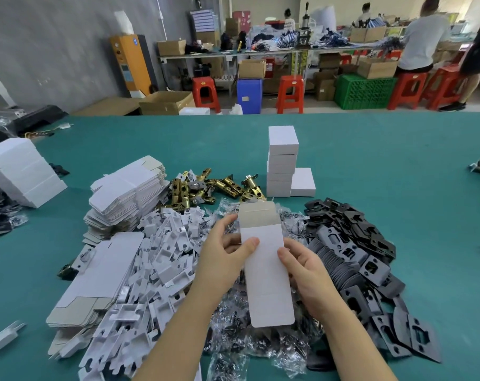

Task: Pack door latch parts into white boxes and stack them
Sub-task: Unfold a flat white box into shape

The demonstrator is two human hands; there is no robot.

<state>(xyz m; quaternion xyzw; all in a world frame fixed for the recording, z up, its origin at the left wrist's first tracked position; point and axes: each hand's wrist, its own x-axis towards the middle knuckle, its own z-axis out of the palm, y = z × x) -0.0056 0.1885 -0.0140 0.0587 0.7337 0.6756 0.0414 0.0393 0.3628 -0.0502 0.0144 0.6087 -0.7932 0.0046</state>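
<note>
Boxes, white cardboard, already stacked (282, 163); your left hand (222, 259) and right hand (306, 273) pinch one flat white carton blank (266, 259), unfilled.

Layout of the packing table (370, 160). Centre, nearest the viewer: a flat box blank (266, 268), held between the left hand (222, 259) and the right hand (304, 273) above a heap of bagged screw packets (260, 345). Left of the packets: a pile of cardboard inserts (161, 270), with flat blanks (96, 284) lying on its left edge. Behind the inserts: a stack of flat blanks (126, 193). Right of that stack: latch bolts (205, 188). Right of the bolts: a column of closed boxes (282, 160), one further box (303, 182) beside its base. Right of the hands: strike plates (357, 243). Far left: a leaning stack of blanks (21, 171).
</note>
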